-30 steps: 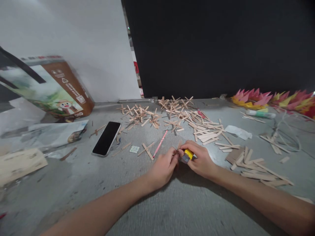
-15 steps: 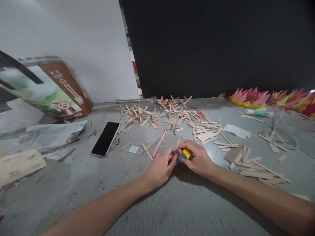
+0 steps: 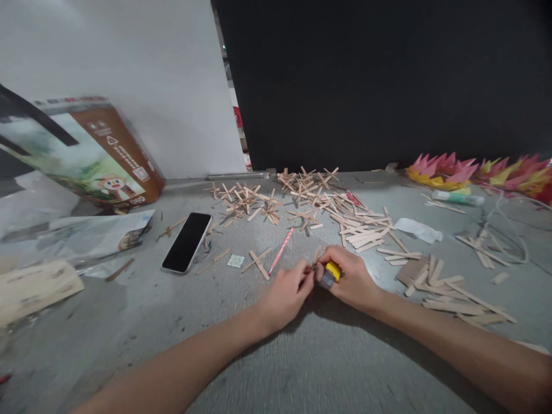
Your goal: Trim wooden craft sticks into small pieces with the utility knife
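My left hand [image 3: 288,294] is closed, its fingertips pinching a wooden craft stick [image 3: 317,253] that juts up between the two hands. Closed around a yellow and grey utility knife [image 3: 331,273], my right hand [image 3: 352,278] meets the left at the stick. The fingers hide the knife's blade and most of the stick. Just beyond my left hand lie a pink patterned pencil-like stick [image 3: 281,251] and two crossed craft sticks [image 3: 259,264].
Star-shaped stick assemblies [image 3: 244,201] lie at the back, beside loose craft sticks [image 3: 364,227]. A phone [image 3: 187,242] and printed bag [image 3: 107,158] are on the left. Pink and yellow paper petals [image 3: 442,172], a glue stick [image 3: 457,198] and a white cable [image 3: 491,218] are on the right.
The knife has turned slightly in my right hand, and my hands have shifted a little at the stick. The whole view has moved slightly.
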The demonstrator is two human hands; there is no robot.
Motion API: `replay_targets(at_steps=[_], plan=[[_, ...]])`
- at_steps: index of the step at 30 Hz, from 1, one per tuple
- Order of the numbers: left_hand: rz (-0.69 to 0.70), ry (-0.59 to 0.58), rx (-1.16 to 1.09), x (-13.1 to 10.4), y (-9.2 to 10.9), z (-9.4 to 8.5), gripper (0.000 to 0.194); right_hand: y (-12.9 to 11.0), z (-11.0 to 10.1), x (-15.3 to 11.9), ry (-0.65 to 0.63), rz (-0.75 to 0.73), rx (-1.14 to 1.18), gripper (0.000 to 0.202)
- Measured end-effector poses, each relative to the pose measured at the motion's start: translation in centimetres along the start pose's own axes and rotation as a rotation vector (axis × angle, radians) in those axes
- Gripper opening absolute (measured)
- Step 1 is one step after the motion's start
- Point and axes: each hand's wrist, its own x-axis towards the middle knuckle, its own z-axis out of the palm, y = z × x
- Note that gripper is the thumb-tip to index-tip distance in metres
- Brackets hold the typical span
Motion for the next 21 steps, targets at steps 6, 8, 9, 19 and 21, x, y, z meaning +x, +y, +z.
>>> replay_targets(at_steps=[6, 8, 9, 19, 21], plan=[[-0.040, 0.007, -0.100, 0.11, -0.09, 0.15, 0.033, 0.10, -0.14, 0.07, 0.022, -0.001, -0.027, 0.013], [-0.063, 0.013, -0.201, 0.28, -0.05, 0.11, 0.032, 0.18, -0.18, 0.12, 0.036, 0.009, -0.035, 0.011], [-0.075, 0.024, -0.256, 0.38, -0.04, 0.08, 0.031, 0.22, -0.18, 0.15, 0.041, 0.018, -0.036, 0.010], [-0.107, 0.130, -0.556, 0.69, -0.04, -0.27, 0.041, 0.86, 0.12, 0.15, 0.041, 0.058, -0.068, 0.009], [-0.115, 0.145, -0.569, 0.56, 0.09, -0.32, 0.043, 0.67, 0.01, 0.21, 0.021, 0.061, -0.062, 0.012]])
